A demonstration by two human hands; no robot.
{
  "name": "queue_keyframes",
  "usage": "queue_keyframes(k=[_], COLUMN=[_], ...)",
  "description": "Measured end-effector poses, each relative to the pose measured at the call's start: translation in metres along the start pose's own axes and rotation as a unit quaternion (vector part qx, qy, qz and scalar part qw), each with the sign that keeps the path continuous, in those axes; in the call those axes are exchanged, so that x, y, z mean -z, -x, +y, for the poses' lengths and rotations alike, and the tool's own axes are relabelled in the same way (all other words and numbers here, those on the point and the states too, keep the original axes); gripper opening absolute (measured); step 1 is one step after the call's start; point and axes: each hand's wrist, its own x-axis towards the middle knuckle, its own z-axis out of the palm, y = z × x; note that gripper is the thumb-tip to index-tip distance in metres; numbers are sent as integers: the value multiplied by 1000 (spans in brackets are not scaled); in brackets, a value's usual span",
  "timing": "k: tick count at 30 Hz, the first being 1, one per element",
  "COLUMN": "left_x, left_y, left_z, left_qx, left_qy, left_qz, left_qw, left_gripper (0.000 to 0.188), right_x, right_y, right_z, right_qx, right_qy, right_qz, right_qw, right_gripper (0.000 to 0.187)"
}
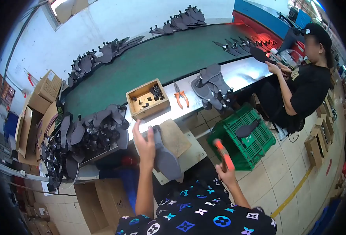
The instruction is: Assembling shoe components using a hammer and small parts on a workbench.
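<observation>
Noted risk of slippage for the sole [167, 161], judged likeliest if left unpressed near the edge of the pale plate [195, 146]; also of a knock to the open left hand [145, 147], beside the sole's far end, if bringing the orange tool [229, 161] down carelessly; confirmed right hand [226, 174] closed around tool; unable to confirm left-hand contact; observed sole dark grey, long, round-ended, lying over plate

Orange tool [227, 160] in right hand [227, 176] was motion-blurred, type unclear. Black parts [156, 92] in wooden box [151, 111] were too small to identify. Patterned shirt [200, 217] got cropped at bottom.
</observation>
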Motion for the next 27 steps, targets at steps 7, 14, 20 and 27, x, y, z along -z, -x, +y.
queue_keyframes(k=[7, 14, 20, 27], left_x=[-50, -66, -30, 46], left_y=[-173, -209, -133, -22], left_z=[-81, -88, 21, 114], left_qx=[-95, -34, -135, -445], left_qy=[-271, -193, 30, 41], left_qz=[-151, -347, -122, -43], left_qw=[946, 917, 983, 893], left_gripper=[21, 22, 11, 13], right_x=[8, -4, -7, -62], right_y=[12, -15, -46, -66], right_z=[-41, -55, -109, -253], right_qx=[-130, -70, 90, 171], right_qy=[-220, -112, -83, -276], right_qz=[23, 6, -100, -187], right_qw=[967, 991, 987, 927], right_gripper=[16, 17, 14, 31])
